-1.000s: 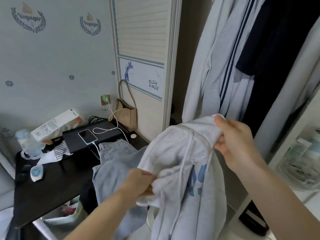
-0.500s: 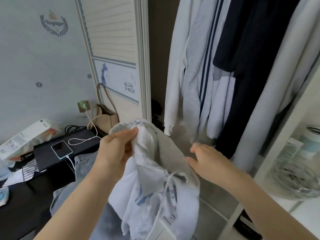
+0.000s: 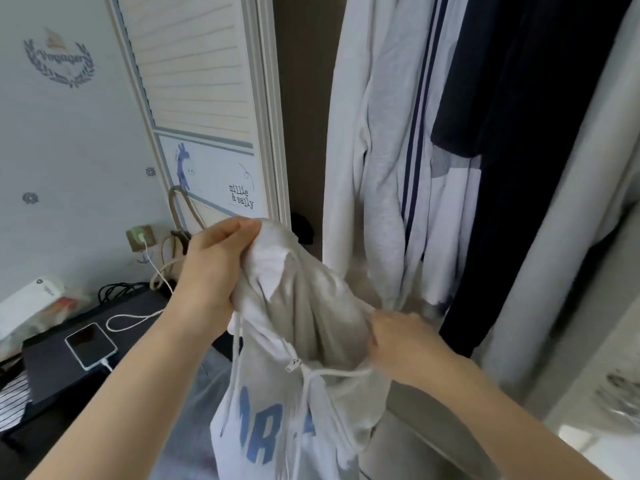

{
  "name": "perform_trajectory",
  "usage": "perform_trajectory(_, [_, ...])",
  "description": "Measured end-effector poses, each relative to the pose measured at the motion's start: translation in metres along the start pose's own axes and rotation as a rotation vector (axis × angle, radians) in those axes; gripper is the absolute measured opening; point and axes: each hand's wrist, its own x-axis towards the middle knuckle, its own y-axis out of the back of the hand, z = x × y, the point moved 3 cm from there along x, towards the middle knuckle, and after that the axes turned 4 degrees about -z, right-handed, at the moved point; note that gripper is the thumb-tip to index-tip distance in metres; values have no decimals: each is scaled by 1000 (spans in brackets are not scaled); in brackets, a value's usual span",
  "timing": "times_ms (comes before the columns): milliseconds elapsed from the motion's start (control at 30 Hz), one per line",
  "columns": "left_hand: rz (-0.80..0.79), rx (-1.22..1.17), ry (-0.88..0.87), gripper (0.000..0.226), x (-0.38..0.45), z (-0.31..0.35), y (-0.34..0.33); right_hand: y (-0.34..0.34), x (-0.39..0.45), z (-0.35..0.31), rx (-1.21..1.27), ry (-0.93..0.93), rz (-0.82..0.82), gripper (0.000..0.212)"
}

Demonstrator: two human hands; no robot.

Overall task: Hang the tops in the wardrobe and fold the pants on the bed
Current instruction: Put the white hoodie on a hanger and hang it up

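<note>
There is only one view, from the head, looking down at both hands in front of the wardrobe [image 3: 263, 109].

The left hand [image 3: 211, 268] is up high. Its fingers are curled tight around the top of a light grey hoodie [image 3: 304, 341]. It holds the hood part, bunched up. The right hand [image 3: 398, 341] is lower and to the right. Its fingers pinch the edge of the hood opening. So both hands are holding the same top, and neither one is loose.

The hoodie hangs down from the two hands. Its long way runs from the left hand at the top down to the bottom of the picture. Blue letters show on the front, low down. A white string [image 3: 332, 374] from the hood runs across to the right hand, and another hangs straight down.

The hanging clothes [image 3: 398, 168] in the wardrobe are just behind the hoodie, up and to the right. The right hand is nearer to them than the left hand. I cannot see a hanger for the hoodie, or the rail.

I think the top is not ready to hang yet. It is still all bunched. The hands may need to open up the neck first so a hanger can go in.

On the left is a dark table [image 3: 52, 414] with a phone [image 3: 90, 346] on a white wire.
</note>
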Motion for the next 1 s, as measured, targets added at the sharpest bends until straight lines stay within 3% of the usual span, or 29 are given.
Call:
perform_trajectory(67, [-112, 37, -40, 35, 20, 7, -10, 2, 11, -33, 351, 86, 34, 54])
perform_trajectory(133, [-176, 70, -71, 37, 39, 16, -13, 1, 28, -45, 402, 66, 65, 62])
perform_trajectory(233, [-207, 95, -103, 41, 70, 30, -3, 16, 57, -40, 377, 31, 176, 30])
perform_trajectory(333, [-292, 213, -118, 37, 94, 40, 11, 52, 66, -32, 669, -6, 227, 24])
perform_trajectory(467, [-423, 829, -119, 59, 128, 30, 24, 112, 58, -25, 1355, -41, 307, 16])
perform_trajectory(533, [-458, 1246, -96, 55, 140, 11, 16, 145, 54, -31, 1577, -58, 391, 13])
perform_trajectory(600, [-405, 1603, -138, 54, 150, -9, 6, 173, 51, -44, 1615, -7, 433, 22])
perform_trajectory(667, [-394, 1727, -174, 51, 158, -22, -8, 189, 46, -61, 1451, 50, 392, 23])
perform_trajectory(767, [-314, 1608, -286, 24, 181, -11, -17, 202, 43, -80, 1104, 63, 355, 13])
perform_trajectory(800, [-258, 1525, -325, 16, 191, -4, -14, 207, 43, -79, 1066, 61, 382, 20])
perform_trajectory(900, [-42, 1253, -404, 23, 220, 7, 5, 219, 42, -58, 1054, 27, 464, 38])
perform_trajectory(933, [-32, 1140, -374, 25, 228, 7, 12, 220, 44, -54, 1005, 34, 485, 37])
perform_trajectory(1000, [-181, 820, -177, 24, 241, 7, 22, 220, 51, -51, 863, 56, 557, 21])
